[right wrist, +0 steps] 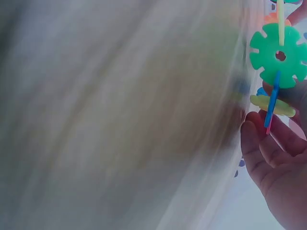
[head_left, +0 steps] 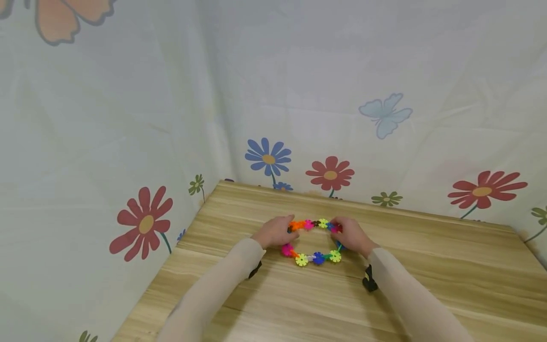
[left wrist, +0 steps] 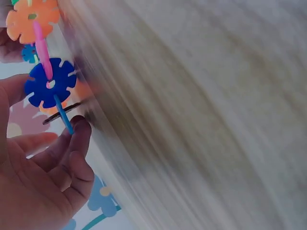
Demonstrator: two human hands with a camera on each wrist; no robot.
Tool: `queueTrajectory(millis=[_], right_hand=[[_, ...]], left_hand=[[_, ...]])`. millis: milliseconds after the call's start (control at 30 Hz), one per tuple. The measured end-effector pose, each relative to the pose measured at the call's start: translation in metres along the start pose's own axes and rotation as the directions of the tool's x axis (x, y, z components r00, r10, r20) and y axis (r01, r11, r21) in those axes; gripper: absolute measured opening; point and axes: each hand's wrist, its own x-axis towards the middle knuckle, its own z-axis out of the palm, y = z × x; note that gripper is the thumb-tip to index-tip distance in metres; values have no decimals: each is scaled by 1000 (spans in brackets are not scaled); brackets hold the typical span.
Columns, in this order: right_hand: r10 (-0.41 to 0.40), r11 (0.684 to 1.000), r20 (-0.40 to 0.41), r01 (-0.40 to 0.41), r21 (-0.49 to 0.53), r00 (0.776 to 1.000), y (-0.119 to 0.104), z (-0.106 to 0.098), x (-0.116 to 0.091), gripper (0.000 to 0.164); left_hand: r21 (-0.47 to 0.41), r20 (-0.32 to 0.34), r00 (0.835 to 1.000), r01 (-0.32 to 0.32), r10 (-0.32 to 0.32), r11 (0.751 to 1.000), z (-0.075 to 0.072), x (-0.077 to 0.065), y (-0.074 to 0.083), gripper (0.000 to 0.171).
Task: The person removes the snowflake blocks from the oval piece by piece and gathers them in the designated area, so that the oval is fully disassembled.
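A closed loop of notched plastic snowflake discs point(head_left: 318, 258), slotted together in many colours, lies at or just above the wooden table. My left hand point(head_left: 278, 231) grips its left side, thumb and fingers curled round the discs. On the opposite side my right hand point(head_left: 351, 235) holds the loop in the same way. In the left wrist view, a dark blue disc point(left wrist: 50, 83) sits by the fingers, joined to a pink and an orange disc point(left wrist: 32, 20). Next to the right fingers, the right wrist view has a green disc point(right wrist: 278, 55) slotted to a blue one. My hands partly hide both sides.
The wood-grain table point(head_left: 427, 266) stretches away to the right and toward me. White cloth point(head_left: 299, 71) printed with flowers and butterflies hangs behind it and along the left edge. A black strap point(head_left: 369, 279) shows at the right wrist.
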Motion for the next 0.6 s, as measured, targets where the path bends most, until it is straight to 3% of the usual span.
queueTrajectory(millis=[367, 600], right_hand=[[-36, 999, 27, 36, 3, 999, -4, -6, -14, 25], [-68, 998, 54, 68, 16, 996, -7, -5, -17, 23]], left_hand=[[65, -33, 999, -22, 25, 998, 6, 0, 8, 54], [11, -26, 993, -118, 119, 993, 5, 3, 23, 49]])
